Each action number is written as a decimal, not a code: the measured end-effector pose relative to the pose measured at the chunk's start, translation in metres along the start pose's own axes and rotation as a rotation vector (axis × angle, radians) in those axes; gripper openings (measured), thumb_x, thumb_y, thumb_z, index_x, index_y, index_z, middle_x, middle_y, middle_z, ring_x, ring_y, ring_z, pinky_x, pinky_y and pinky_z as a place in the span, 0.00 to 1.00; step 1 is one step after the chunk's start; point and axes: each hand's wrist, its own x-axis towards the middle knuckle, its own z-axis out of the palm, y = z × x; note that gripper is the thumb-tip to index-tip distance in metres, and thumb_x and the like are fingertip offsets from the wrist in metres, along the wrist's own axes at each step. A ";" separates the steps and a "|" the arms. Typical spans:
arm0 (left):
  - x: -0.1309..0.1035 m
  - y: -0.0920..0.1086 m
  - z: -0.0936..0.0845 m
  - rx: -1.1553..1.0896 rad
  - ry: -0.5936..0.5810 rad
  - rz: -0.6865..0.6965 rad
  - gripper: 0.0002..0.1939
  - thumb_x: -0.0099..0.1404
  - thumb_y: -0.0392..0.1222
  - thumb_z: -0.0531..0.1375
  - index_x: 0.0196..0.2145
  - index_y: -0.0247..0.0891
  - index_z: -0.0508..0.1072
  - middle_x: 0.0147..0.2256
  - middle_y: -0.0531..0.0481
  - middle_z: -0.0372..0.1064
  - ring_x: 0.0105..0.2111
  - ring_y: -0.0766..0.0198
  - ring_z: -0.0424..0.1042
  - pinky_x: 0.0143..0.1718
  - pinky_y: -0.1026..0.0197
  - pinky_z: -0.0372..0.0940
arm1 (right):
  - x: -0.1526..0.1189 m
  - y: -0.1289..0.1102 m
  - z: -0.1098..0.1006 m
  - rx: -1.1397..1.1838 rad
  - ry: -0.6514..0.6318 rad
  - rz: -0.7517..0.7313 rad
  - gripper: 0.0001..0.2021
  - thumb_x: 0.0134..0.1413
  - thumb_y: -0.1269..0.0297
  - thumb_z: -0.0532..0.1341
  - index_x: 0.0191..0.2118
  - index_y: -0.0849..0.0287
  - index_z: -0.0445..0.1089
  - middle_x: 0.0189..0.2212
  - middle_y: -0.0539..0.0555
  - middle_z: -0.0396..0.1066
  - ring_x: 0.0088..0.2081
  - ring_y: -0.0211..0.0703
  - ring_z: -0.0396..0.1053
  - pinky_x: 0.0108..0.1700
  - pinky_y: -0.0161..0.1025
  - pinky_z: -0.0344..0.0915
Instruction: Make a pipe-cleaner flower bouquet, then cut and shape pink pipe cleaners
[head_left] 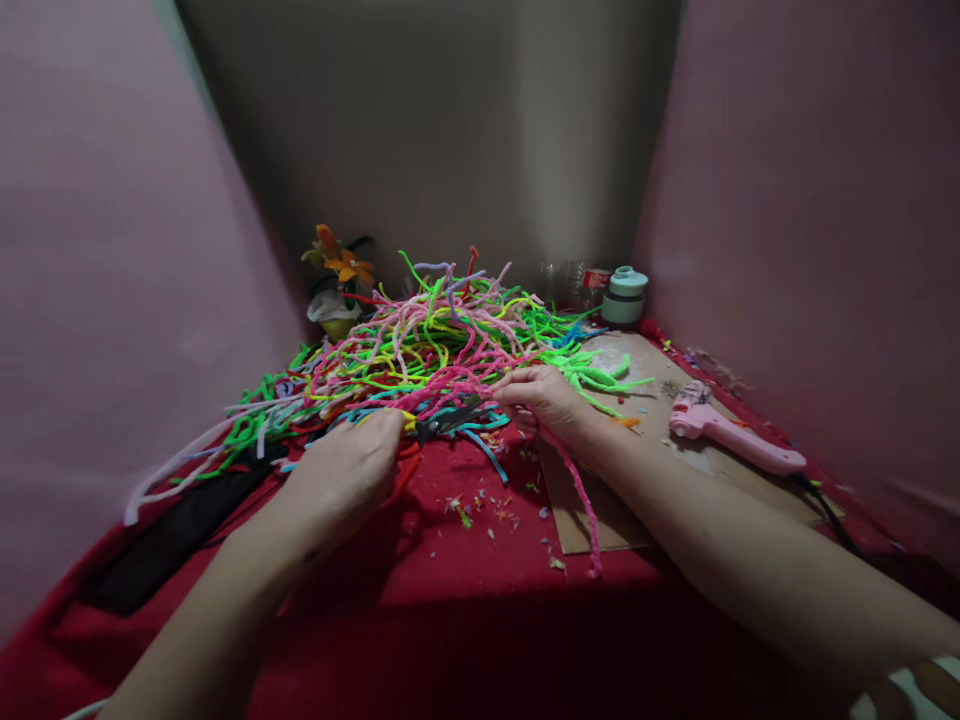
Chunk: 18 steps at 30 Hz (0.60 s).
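My left hand (366,452) is closed around the handles of a pair of scissors (450,417), whose dark blades point right, towards my other hand. Bits of yellow and orange-red show beside the left fingers. Between its thumb and fingers, my right hand (541,398) pinches a pink pipe cleaner (583,500). One end of that fuzzy stem hangs below the hand over the red cloth. Just beyond both hands lies a big heap of pipe cleaners (420,345) in pink, green, yellow, blue and other colours. Whether the blades touch the pink stem, I cannot tell.
A pink glue gun (739,438) lies on a cardboard sheet (600,515) at the right. Coloured clippings (465,515) litter the red cloth (480,570). Behind stand a lidded jar (624,297) and a potted orange flower (349,268). A black strip (180,535) lies left.
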 end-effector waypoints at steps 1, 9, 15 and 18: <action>0.001 0.000 -0.003 0.040 -0.011 -0.020 0.10 0.61 0.32 0.44 0.34 0.37 0.63 0.29 0.45 0.66 0.28 0.58 0.65 0.28 0.59 0.54 | 0.000 -0.001 0.000 -0.012 -0.001 0.005 0.06 0.33 0.68 0.63 0.23 0.65 0.69 0.09 0.44 0.59 0.10 0.26 0.45 0.13 0.30 0.39; 0.005 -0.001 -0.003 0.134 -0.103 -0.086 0.12 0.63 0.32 0.43 0.35 0.34 0.65 0.30 0.41 0.67 0.30 0.55 0.68 0.31 0.58 0.58 | 0.000 -0.002 0.002 -0.119 0.021 0.001 0.07 0.31 0.66 0.64 0.21 0.65 0.69 0.09 0.45 0.62 0.10 0.26 0.47 0.14 0.30 0.40; 0.005 0.002 -0.002 0.114 -0.104 -0.132 0.13 0.64 0.34 0.42 0.36 0.35 0.65 0.29 0.42 0.68 0.29 0.54 0.69 0.29 0.58 0.58 | 0.000 0.000 0.002 -0.155 -0.016 -0.007 0.07 0.31 0.65 0.64 0.20 0.65 0.69 0.09 0.46 0.62 0.10 0.26 0.48 0.13 0.29 0.41; 0.006 0.005 -0.004 0.146 -0.121 -0.129 0.14 0.64 0.33 0.42 0.38 0.34 0.66 0.29 0.41 0.68 0.29 0.54 0.69 0.29 0.58 0.58 | -0.001 0.000 0.002 -0.169 -0.016 0.000 0.07 0.31 0.66 0.64 0.20 0.64 0.69 0.09 0.46 0.62 0.10 0.26 0.48 0.13 0.30 0.41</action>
